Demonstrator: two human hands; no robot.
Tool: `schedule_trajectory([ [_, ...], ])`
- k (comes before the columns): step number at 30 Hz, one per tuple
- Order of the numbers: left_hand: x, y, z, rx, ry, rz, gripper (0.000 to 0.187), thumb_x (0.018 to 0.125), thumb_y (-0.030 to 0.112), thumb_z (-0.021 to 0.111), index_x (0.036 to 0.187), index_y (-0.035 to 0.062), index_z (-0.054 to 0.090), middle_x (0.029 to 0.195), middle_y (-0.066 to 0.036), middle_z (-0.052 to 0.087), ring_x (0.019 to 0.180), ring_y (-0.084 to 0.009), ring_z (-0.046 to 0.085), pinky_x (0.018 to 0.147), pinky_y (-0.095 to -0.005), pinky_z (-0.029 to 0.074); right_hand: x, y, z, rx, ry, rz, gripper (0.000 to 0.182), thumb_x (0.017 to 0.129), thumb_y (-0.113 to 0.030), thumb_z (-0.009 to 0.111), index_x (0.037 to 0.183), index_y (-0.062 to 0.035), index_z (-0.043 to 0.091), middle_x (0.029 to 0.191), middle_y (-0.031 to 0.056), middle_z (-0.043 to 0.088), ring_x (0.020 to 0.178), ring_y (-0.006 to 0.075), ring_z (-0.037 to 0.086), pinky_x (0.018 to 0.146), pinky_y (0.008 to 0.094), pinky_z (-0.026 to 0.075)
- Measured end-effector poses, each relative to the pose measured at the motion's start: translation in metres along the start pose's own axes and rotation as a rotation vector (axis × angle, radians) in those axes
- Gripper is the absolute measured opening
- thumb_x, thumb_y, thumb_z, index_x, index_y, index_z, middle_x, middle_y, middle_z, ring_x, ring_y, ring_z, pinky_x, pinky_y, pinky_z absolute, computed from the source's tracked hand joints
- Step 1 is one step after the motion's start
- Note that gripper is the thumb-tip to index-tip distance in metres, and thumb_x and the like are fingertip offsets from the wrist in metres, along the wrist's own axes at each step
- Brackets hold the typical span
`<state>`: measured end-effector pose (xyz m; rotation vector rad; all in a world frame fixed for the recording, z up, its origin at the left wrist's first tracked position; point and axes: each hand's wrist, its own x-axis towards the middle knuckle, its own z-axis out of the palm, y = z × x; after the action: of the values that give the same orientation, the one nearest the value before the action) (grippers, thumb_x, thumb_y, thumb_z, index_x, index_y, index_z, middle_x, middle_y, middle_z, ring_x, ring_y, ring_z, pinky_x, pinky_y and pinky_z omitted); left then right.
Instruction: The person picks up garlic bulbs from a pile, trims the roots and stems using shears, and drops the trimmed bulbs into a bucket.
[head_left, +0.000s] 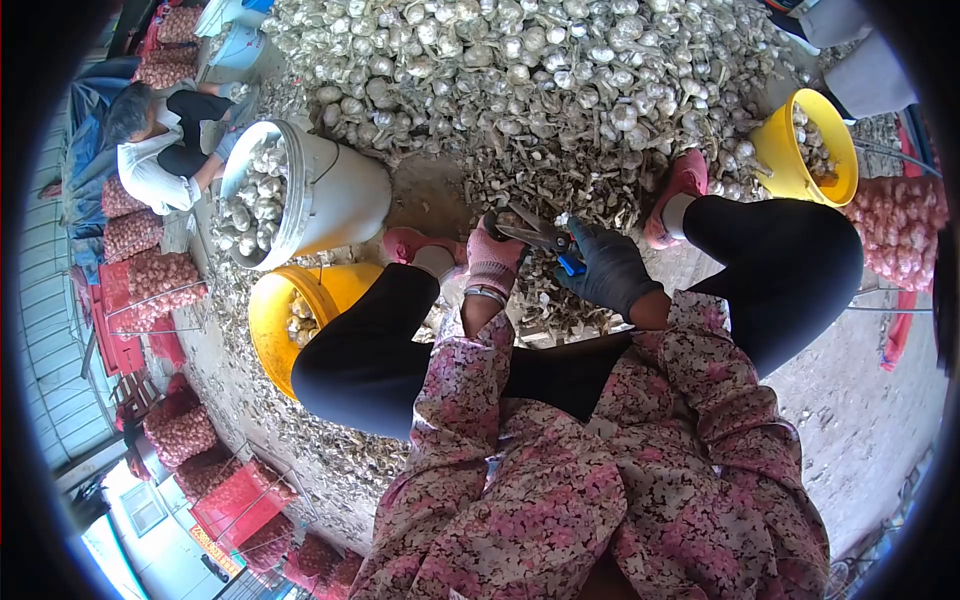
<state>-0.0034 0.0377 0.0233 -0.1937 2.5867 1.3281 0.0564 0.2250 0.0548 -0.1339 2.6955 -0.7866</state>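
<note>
I sit on the ground with my knees spread, facing a big heap of garlic bulbs. My right hand, in a dark glove, grips scissors with a blue handle; the blades point left. My left hand, in a pink glove, is closed right at the blade tips; what it holds is hidden, probably a garlic stem. Cut stems and skins lie under both hands.
A white bucket of garlic and a yellow bucket stand by my left knee; another yellow bucket is at right. Another person works at far left. Red mesh sacks of garlic line the left edge and sit at right.
</note>
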Motion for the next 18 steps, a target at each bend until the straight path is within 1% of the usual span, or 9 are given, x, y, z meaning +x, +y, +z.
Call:
schedule_trajectory([
  [2, 0.003, -0.001, 0.001, 0.025, -0.033, -0.118, 0.035, 0.07, 0.012, 0.071, 0.102, 0.0008, 0.062, 0.088, -0.011, 0.069, 0.08, -0.0155, 0.067, 0.071, -0.0313, 0.052, 0.0, -0.003, -0.001, -0.009, 0.0, -0.007, 0.078, 0.073, -0.041, 0.07, 0.132, -0.0005, 0.039, 0.094, 0.017, 0.062, 0.087, 0.0331, 0.061, 0.076, 0.0427, 0.047],
  [6, 0.011, -0.029, 0.007, 0.154, -0.089, -0.082, 0.041, 0.067, 0.01, 0.072, 0.105, 0.0016, 0.059, 0.094, -0.011, 0.068, 0.085, -0.0175, 0.065, 0.075, -0.0301, 0.05, -0.001, -0.001, 0.002, -0.026, -0.043, -0.001, 0.081, 0.073, -0.042, 0.069, 0.133, 0.0008, 0.036, 0.089, 0.0189, 0.062, 0.084, 0.0336, 0.061, 0.075, 0.0427, 0.048],
  [8, 0.018, -0.053, 0.015, -0.337, -0.224, -0.094, 0.043, 0.066, 0.012, 0.072, 0.106, 0.0019, 0.059, 0.096, -0.013, 0.067, 0.086, -0.0209, 0.066, 0.076, -0.0315, 0.051, -0.001, 0.0, 0.004, -0.012, -0.04, -0.005, 0.081, 0.073, -0.042, 0.069, 0.133, 0.0015, 0.036, 0.088, 0.0198, 0.062, 0.084, 0.0341, 0.061, 0.075, 0.0427, 0.048],
  [9, 0.016, -0.048, 0.012, -0.336, -0.225, -0.096, 0.043, 0.066, 0.012, 0.072, 0.106, 0.0019, 0.059, 0.096, -0.013, 0.067, 0.086, -0.0209, 0.066, 0.076, -0.0315, 0.051, 0.0, 0.001, 0.006, 0.0, -0.035, -0.012, 0.082, 0.073, -0.042, 0.069, 0.133, 0.0022, 0.035, 0.087, 0.0207, 0.062, 0.083, 0.0346, 0.061, 0.075, 0.0427, 0.048],
  [10, 0.012, -0.036, 0.008, -0.254, -0.181, -0.081, 0.044, 0.066, 0.013, 0.073, 0.106, 0.0023, 0.059, 0.095, -0.013, 0.068, 0.086, -0.0227, 0.066, 0.077, -0.0324, 0.051, 0.0, -0.002, 0.003, 0.002, -0.037, -0.01, 0.082, 0.073, -0.042, 0.069, 0.133, 0.0022, 0.035, 0.087, 0.0207, 0.062, 0.083, 0.0346, 0.061, 0.075, 0.0427, 0.048],
  [11, 0.01, -0.024, 0.004, -0.172, -0.136, -0.065, 0.044, 0.065, 0.014, 0.073, 0.106, 0.0027, 0.06, 0.094, -0.014, 0.068, 0.086, -0.0245, 0.066, 0.077, -0.0333, 0.051, 0.002, -0.005, -0.001, 0.007, -0.069, 0.008, 0.079, 0.072, -0.043, 0.069, 0.13, 0.0017, 0.038, 0.092, 0.0191, 0.062, 0.087, 0.0335, 0.061, 0.078, 0.0421, 0.048],
  [12, 0.01, -0.02, 0.003, -0.171, -0.138, -0.067, 0.044, 0.065, 0.014, 0.073, 0.106, 0.0027, 0.06, 0.094, -0.014, 0.068, 0.086, -0.0245, 0.066, 0.077, -0.0333, 0.051, 0.003, -0.008, -0.004, 0.012, -0.1, 0.026, 0.076, 0.072, -0.044, 0.068, 0.127, 0.0012, 0.041, 0.097, 0.0176, 0.063, 0.091, 0.0324, 0.061, 0.081, 0.0415, 0.048],
  [14, 0.009, -0.012, 0.0, 0.177, -0.071, -0.055, 0.044, 0.065, 0.017, 0.075, 0.104, 0.0031, 0.061, 0.093, -0.014, 0.068, 0.087, -0.0258, 0.066, 0.078, -0.0347, 0.051, 0.005, -0.009, -0.003, 0.01, -0.112, 0.035, 0.077, 0.071, -0.044, 0.068, 0.127, 0.0021, 0.04, 0.097, 0.0179, 0.063, 0.091, 0.0327, 0.061, 0.081, 0.0417, 0.048],
  [18, 0.003, -0.001, -0.001, 0.109, -0.045, -0.07, 0.042, 0.065, 0.017, 0.075, 0.103, 0.0039, 0.061, 0.091, -0.013, 0.068, 0.086, -0.025, 0.066, 0.077, -0.0345, 0.051, 0.01, -0.006, 0.0, 0.038, -0.145, 0.006, 0.08, 0.071, -0.044, 0.069, 0.127, 0.0042, 0.039, 0.098, 0.0192, 0.063, 0.091, 0.0333, 0.062, 0.081, 0.0423, 0.048],
])
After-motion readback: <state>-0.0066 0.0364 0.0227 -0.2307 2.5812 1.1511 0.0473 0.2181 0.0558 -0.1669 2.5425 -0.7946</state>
